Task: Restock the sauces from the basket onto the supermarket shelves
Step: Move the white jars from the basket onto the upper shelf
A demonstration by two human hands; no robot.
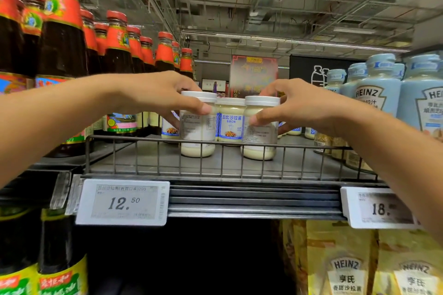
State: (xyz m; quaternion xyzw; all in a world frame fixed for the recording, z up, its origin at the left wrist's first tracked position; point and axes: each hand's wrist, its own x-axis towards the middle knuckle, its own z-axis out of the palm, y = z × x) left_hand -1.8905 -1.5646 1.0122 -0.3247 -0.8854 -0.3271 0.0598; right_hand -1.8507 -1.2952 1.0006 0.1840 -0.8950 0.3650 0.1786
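Gripping left jar (pixel 198 136) just under lid, left hand (pixel 155 96) curling thumb and fingers round it; right hand (pixel 297 105) gripping right jar (pixel 260 136) same way. Both jars standing upright on shelf (pixel 143 158), just behind wire rail (pixel 167 141), white lids on. Third jar (pixel 230 122) sitting between them, slightly further back. Dark sauce bottles (pixel 62 31) standing to left, pale Heinz bottles (pixel 374 93) to right

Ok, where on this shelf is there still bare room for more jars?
Bare shelf lies between the dark bottles and the left jar, and between the right jar and the brown jars. A strip along the wire rail is free too. Behind them, around the middle jar, it is crowded.
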